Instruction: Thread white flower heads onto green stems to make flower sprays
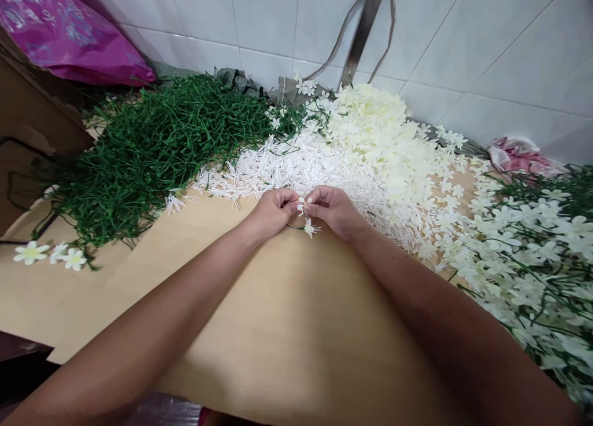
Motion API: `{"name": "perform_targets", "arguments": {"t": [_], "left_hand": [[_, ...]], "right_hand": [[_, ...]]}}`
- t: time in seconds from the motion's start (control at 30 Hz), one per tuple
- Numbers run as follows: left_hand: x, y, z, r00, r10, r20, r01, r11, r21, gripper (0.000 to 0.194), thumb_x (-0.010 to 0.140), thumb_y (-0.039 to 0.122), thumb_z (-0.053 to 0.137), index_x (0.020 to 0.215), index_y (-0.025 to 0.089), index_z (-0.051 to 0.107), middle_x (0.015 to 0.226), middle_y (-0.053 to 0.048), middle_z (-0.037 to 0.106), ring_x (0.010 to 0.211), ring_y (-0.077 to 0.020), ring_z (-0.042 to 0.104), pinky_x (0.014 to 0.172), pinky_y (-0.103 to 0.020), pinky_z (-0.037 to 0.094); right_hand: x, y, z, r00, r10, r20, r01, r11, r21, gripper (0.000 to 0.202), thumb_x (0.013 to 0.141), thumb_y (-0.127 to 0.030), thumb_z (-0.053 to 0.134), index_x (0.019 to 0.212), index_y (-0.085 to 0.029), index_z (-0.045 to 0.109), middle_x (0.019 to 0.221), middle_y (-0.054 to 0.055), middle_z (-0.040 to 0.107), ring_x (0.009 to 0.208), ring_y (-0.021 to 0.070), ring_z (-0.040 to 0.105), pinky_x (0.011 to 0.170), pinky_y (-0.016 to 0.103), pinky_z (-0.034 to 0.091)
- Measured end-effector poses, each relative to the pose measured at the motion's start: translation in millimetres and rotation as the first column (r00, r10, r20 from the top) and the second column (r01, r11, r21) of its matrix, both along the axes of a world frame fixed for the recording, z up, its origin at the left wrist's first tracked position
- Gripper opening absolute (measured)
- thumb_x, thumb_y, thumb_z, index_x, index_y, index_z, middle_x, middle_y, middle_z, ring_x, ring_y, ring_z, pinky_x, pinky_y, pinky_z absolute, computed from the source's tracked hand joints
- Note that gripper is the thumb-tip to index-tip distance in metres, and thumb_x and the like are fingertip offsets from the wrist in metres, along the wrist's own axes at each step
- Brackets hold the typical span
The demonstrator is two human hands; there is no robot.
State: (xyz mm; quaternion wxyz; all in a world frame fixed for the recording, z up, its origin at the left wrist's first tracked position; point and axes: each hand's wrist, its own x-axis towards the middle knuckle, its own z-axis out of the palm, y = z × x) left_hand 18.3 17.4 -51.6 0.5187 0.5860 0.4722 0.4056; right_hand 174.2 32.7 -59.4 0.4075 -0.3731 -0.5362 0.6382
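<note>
Both hands meet over the tan board in the middle of the view. My left hand pinches a small flower piece with a thin green stem. The fingers of my right hand are closed on the white petals between the two hands. Just below the fingertips hangs a small white flower with fine thread-like ends. Part of the stem is hidden by the fingers.
Behind the hands lie white stamen pieces, with green stems at the left and cream petals at the back right. Finished-looking white flowers spread at the right. A cardboard box stands at the far left.
</note>
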Motion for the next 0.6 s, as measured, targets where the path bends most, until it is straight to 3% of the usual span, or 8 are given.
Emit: {"name": "perform_targets", "arguments": {"t": [0.2, 0.33, 0.6], "left_hand": [[0.3, 0.5, 3.6, 0.995, -0.079, 0.063, 0.083, 0.993, -0.081, 0.034, 0.07, 0.04, 0.068, 0.058, 0.016, 0.048, 0.049, 0.006, 0.037, 0.047, -0.0056, 0.031, 0.049, -0.022, 0.023], [-0.1, -0.7, 3.7, 0.991, -0.12, 0.056, 0.123, 0.991, -0.045, 0.044, 0.071, 0.056, 0.063, 0.059, 0.015, 0.054, 0.048, 0.004, 0.04, 0.048, -0.0068, 0.032, 0.049, -0.023, 0.023], [-5.8, -0.8, 0.2, 0.984, -0.172, -0.037, 0.172, 0.985, 0.008, 0.045, 0.072, 0.058, 0.059, 0.061, 0.015, 0.054, 0.052, 0.004, 0.04, 0.051, -0.0082, 0.033, 0.051, -0.023, 0.025]], "right_hand": [[2.0, 4.7, -0.2, 0.996, 0.021, -0.086, -0.025, 0.998, -0.049, 0.04, 0.047, -0.038, 0.087, 0.062, -0.016, 0.056, 0.054, -0.004, 0.061, 0.05, 0.0069, 0.055, 0.051, 0.021, 0.044], [5.1, 5.6, -1.0, 0.993, 0.04, -0.115, -0.047, 0.997, -0.058, 0.037, 0.051, -0.038, 0.085, 0.064, -0.016, 0.058, 0.055, -0.005, 0.062, 0.051, 0.0061, 0.054, 0.052, 0.021, 0.043], [10.2, 6.9, 0.6, 0.987, 0.134, -0.085, -0.142, 0.986, -0.093, 0.035, 0.052, -0.033, 0.086, 0.068, -0.016, 0.06, 0.06, -0.003, 0.065, 0.056, 0.0078, 0.059, 0.054, 0.02, 0.045]]}}
